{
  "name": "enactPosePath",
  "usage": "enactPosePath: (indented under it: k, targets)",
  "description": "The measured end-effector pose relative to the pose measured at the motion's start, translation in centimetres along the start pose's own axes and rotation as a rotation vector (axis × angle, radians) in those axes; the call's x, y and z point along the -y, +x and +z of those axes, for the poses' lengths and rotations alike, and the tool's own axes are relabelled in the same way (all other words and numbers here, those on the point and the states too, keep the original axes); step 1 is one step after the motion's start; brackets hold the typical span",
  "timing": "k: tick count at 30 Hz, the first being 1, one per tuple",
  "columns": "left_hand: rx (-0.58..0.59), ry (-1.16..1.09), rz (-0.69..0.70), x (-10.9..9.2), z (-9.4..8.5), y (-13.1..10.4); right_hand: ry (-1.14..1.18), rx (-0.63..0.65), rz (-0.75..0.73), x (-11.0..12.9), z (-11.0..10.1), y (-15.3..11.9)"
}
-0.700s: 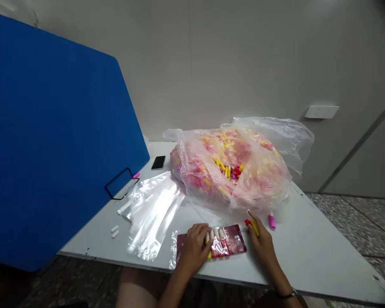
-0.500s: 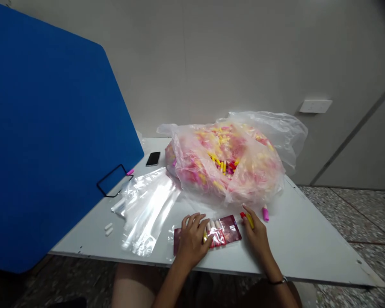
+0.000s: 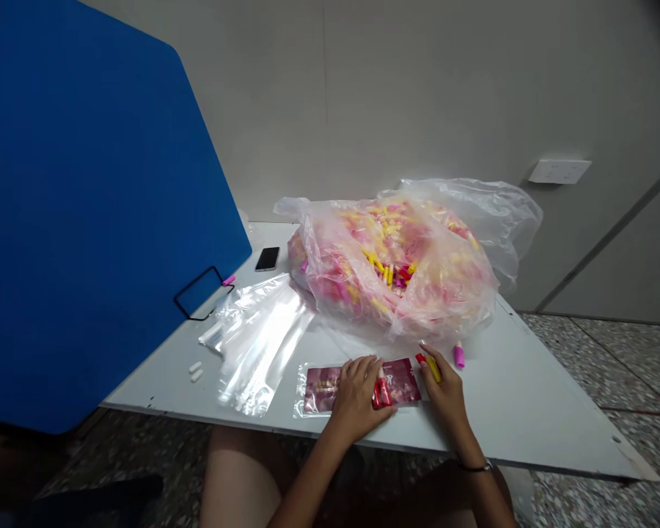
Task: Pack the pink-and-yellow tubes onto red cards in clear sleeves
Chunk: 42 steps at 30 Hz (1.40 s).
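Observation:
My left hand [image 3: 358, 396] lies palm down over a maroon printed card [image 3: 322, 389] in a clear plastic sleeve. Its thumb and index finger bracket a couple of small red tubes [image 3: 383, 391] with pale tops; anything under the palm is hidden. Just right of the card, my right hand [image 3: 445, 389] is closed around a small yellow tube [image 3: 433, 368] and a red one [image 3: 421, 358], held side by side. Beyond that hand, a pink tube [image 3: 459, 356] with a pale top stands alone on the table.
A large translucent bag [image 3: 341, 293] full of red, yellow and pink tubes fills the table's back. Clear plastic sleeves [image 3: 269, 337] are fanned out at left, near two small white pieces [image 3: 196, 372]. A phone [image 3: 268, 258] and a blue panel [image 3: 115, 220] are farther left.
My left hand has shifted right along the card, uncovering more of its left side and covering part of the tube row. The right hand still holds its tubes. The camera view has shifted slightly.

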State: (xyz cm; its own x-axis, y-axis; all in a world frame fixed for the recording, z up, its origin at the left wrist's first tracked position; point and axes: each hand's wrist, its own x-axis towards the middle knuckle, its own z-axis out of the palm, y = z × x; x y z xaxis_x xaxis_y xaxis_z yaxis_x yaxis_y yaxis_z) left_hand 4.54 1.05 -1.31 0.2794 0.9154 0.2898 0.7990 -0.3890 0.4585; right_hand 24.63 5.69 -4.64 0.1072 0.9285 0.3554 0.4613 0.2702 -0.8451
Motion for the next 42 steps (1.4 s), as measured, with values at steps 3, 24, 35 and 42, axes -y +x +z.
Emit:
enactPosePath:
  k: [3, 24, 35, 42]
  targets:
    - [-0.016, -0.045, -0.013, 0.1, -0.2, -0.1, -0.011, 0.000, -0.035, 0.3, -0.2, -0.3]
    - [-0.029, -0.051, 0.002, 0.1, 0.2, 0.1, 0.368, -0.139, 0.089, 3.6, -1.0, -1.4]
    - [-0.012, 0.018, 0.033, 0.1, 0.5, 0.1, 0.078, 0.089, -0.051, 2.4, -0.1, -1.4]
    - [-0.008, 0.044, 0.037, 0.1, 0.5, 0.2, 0.136, -0.251, -0.039, 2.6, -0.5, -1.2]
